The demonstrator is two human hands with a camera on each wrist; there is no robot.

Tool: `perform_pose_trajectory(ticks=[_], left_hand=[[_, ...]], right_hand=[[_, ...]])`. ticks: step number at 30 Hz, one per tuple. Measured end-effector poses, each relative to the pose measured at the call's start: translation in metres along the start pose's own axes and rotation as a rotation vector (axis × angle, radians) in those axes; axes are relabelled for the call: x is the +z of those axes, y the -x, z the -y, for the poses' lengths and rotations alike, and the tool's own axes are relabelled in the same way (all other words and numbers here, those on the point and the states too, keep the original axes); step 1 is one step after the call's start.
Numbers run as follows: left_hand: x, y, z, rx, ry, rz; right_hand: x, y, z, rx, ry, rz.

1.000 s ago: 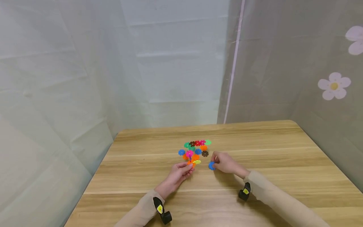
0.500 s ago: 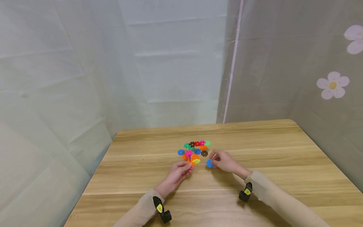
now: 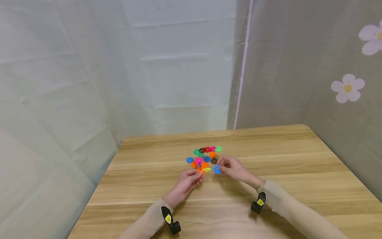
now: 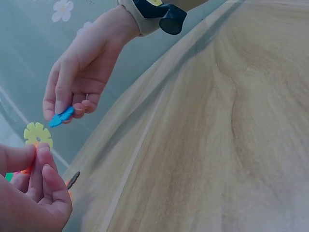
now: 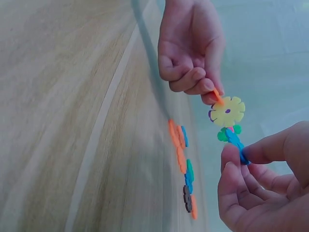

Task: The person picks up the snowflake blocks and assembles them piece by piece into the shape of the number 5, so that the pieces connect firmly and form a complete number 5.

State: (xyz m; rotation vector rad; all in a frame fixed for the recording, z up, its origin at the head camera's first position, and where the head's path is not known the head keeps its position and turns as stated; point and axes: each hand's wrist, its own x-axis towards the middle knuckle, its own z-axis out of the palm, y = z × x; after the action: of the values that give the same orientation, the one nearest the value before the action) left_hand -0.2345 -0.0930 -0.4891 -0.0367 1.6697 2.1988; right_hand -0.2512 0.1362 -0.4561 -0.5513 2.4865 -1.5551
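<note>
My left hand [image 3: 188,182] pinches an orange snowflake disc [image 5: 218,96] between thumb and fingers. A yellow snowflake disc [image 5: 228,112] is joined to it, with a bit of purple showing behind. Pink and green pieces show beyond; how they connect is partly hidden. To the right, my right hand [image 3: 234,168] pinches a blue snowflake disc [image 4: 61,116] by its edge, raised over the table. The blue disc is close to the yellow one; a small gap shows between them in the head view.
Several loose discs lie on the wooden table [image 3: 268,199] beyond the hands, among them a brown disc [image 3: 214,161] and a blue disc [image 3: 189,160]. A row with a red disc [image 3: 207,149] stretches behind. Pale cloth hangs around the table.
My right hand has moved left and slightly away from me with the blue disc, closer to the yellow disc. The left hand has hardly moved and keeps its pinch.
</note>
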Motion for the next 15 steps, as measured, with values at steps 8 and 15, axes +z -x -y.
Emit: perform_pose_trajectory(ticks=[8, 15], left_hand=[[-0.0003, -0.0015, 0.001, 0.032, -0.036, 0.003], [0.0018, 0.0004, 0.0032, 0.072, -0.104, 0.015]], right_hand=[[0.0005, -0.0029, 0.0044, -0.032, -0.059, 0.021], [0.0007, -0.0016, 0.0015, -0.046, -0.042, 0.036]])
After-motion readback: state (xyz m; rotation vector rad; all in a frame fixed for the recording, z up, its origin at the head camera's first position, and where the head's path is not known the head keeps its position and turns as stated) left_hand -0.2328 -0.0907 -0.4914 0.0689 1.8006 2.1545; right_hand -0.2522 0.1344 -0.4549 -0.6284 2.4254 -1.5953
